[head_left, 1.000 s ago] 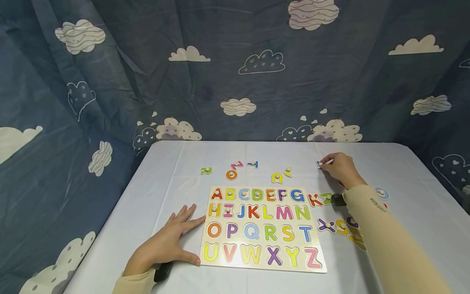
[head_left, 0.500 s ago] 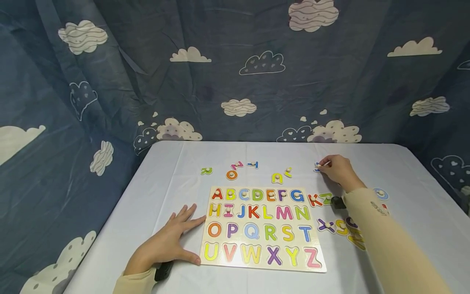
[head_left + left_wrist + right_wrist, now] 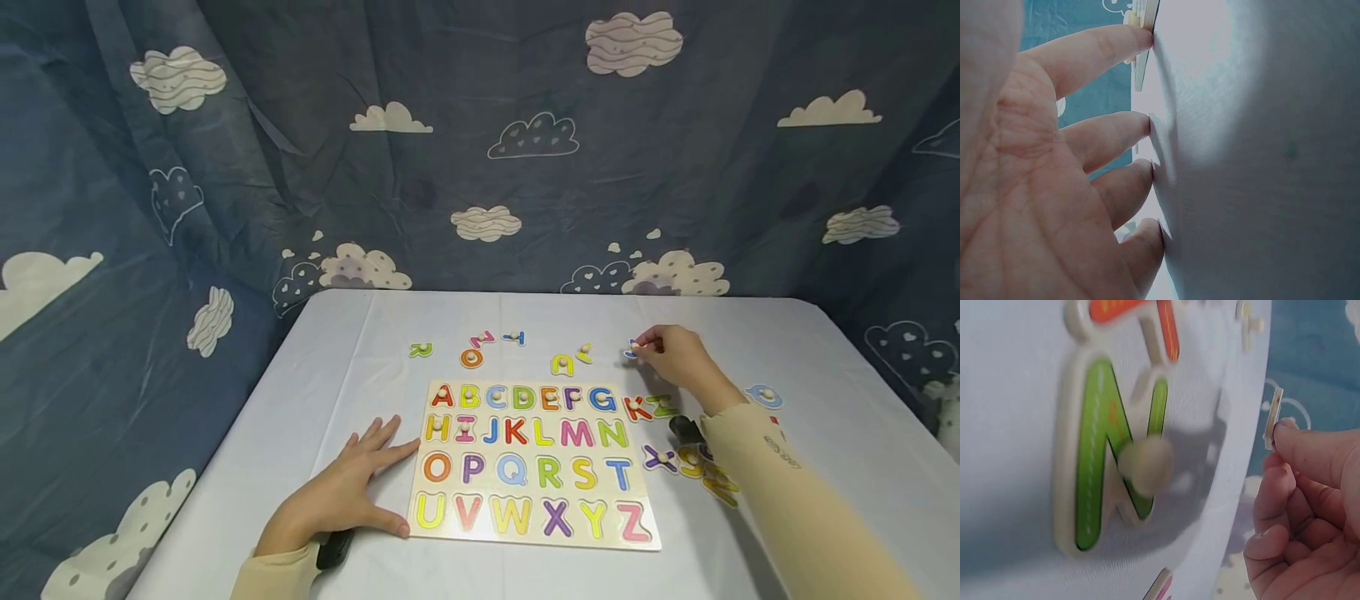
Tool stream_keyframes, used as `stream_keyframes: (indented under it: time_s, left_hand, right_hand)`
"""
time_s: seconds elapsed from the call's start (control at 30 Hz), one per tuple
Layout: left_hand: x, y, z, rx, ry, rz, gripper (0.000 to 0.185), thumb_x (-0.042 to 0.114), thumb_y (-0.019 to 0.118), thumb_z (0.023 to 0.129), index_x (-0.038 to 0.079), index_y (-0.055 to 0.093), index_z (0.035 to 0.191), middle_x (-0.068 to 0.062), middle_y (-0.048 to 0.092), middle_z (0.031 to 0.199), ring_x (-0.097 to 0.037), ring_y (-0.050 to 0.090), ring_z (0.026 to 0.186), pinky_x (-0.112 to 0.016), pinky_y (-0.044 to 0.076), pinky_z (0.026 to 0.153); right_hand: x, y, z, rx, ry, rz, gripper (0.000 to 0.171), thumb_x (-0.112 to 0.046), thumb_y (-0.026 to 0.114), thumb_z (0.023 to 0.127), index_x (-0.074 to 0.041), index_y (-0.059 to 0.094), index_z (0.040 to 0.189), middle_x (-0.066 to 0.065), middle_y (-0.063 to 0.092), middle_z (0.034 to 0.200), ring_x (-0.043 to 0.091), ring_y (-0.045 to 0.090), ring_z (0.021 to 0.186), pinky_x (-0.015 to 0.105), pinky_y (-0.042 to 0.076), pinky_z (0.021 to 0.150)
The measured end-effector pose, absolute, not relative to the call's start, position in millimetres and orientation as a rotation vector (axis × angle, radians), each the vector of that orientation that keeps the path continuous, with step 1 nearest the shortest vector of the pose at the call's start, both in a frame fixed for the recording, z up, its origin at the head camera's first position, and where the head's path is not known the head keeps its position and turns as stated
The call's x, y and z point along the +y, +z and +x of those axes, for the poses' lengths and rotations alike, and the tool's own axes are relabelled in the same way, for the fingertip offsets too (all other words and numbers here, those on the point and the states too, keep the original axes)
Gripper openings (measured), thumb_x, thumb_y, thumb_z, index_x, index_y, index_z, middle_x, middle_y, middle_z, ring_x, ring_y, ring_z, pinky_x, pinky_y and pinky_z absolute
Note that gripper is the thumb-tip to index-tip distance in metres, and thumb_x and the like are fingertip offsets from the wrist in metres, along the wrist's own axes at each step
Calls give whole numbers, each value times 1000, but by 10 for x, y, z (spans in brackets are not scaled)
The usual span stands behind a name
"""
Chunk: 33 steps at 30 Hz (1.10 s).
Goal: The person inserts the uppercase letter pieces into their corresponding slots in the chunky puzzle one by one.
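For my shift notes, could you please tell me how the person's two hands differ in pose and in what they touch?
The left hand lies flat with straight, spread fingers, fingertips pressing the white tablecloth beside the alphabet board; the right hand has curled fingers and is raised beyond the board. The left hand holds nothing; the right hand pinches a small blue puzzle piece. Both wear beige sleeves.

Right hand pinches a blue letter piece; left hand rests beside the alphabet board.

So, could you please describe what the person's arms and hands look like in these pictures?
Both hands are bare, with no rings or gloves visible. The left hand and the right hand each emerge from a long, close-fitting beige sleeve. The right sleeve carries small dark lettering near the wrist, too small to read. A small black device sits at the left wrist, another under the right.
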State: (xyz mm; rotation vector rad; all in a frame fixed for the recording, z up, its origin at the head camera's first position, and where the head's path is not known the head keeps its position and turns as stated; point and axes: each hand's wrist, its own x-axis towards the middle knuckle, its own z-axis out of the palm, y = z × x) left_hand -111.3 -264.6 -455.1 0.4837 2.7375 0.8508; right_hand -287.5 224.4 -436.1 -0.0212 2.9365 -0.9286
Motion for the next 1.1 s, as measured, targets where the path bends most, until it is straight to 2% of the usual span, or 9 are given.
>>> stream_keyframes:
  time_s: [0.3, 0.57, 0.73, 1.1]
  left_hand:
    - [-2643, -4523, -1095, 2723, 870, 472, 114, 48, 104, 59, 17, 56, 158, -23, 25, 177, -51, 12, 166, -75, 7, 131]
    - [-2642, -4512, -1075, 2729, 868, 475, 114, 48, 104, 58, 17, 57, 157, -23, 26, 177, -51, 13, 166, -75, 8, 131]
    - [-2639, -4523, -1089, 2735, 864, 469, 114, 49, 104, 58, 17, 57, 157, -22, 26, 177, -50, 13, 166, -74, 7, 132]
    - [-2629, -4552, -1106, 2739, 863, 483, 113, 51, 103, 58, 18, 58, 157, -22, 27, 177, -50, 13, 166, -73, 7, 132]
  right_hand:
    - [2029, -4292, -2625, 2914, -967, -134, 25, -20, 71, 105, 3, 69, 114, 11, 60, 91, 22, 54, 84, 26, 46, 64]
    - [1857, -4298, -2468, 2926, -997, -185, 24, -19, 73, 103, 3, 72, 113, 11, 64, 91, 22, 56, 85, 23, 48, 66]
    - [1735, -4315, -2369, 2904, -1029, -211, 24, -20, 73, 103, 3, 71, 113, 10, 63, 89, 21, 56, 82, 25, 47, 60]
    - [1394, -4334, -2154, 2855, -1113, -329, 17, -14, 73, 102, 2, 71, 108, 7, 63, 86, 18, 55, 78, 20, 45, 59]
